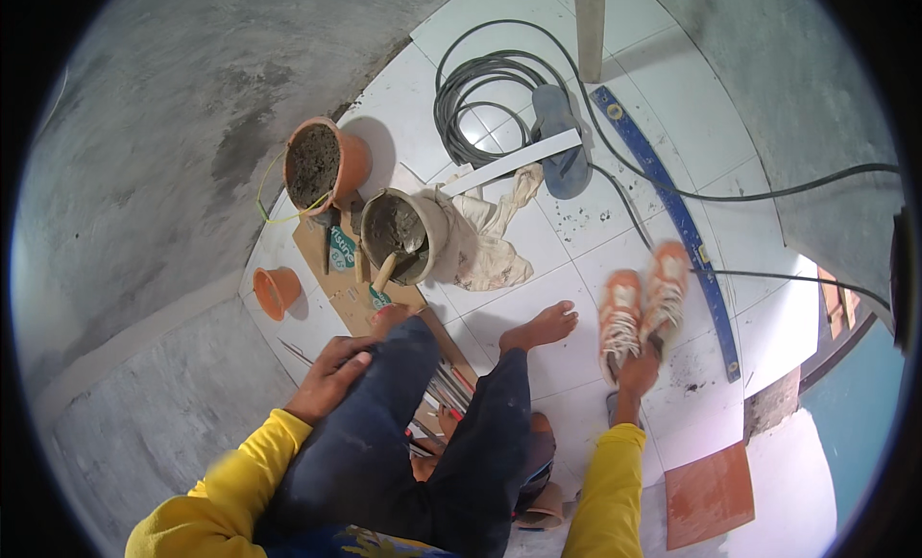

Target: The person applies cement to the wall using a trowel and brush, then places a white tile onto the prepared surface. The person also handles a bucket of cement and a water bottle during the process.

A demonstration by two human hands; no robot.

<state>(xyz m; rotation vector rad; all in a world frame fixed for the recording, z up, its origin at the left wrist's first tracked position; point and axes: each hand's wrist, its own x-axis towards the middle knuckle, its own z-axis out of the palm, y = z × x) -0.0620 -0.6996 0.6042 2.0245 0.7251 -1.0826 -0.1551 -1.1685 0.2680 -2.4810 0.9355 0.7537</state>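
Observation:
My right hand (638,369) grips a pair of orange-and-white sneakers (622,318) by their heel ends, with the laces facing up and the toes pointing away from me. They are slightly blurred, over the white tiles to the right of my bare foot (541,327). My left hand (329,377) lies on my left knee in dark trousers (375,395), fingers extended and holding nothing. In front of that knee a wooden-handled trowel (386,270) leans in a grey mortar-coated bucket (437,236).
An orange bucket of mortar (312,164) stands by the left wall, near a small orange pot (277,293) and cardboard (341,294). Beyond lie a coiled black cable (461,107), a grey flip-flop (567,174) and a cloth (495,241). A blue spirit level (687,222) lies right; a brown tile (709,496) nearer.

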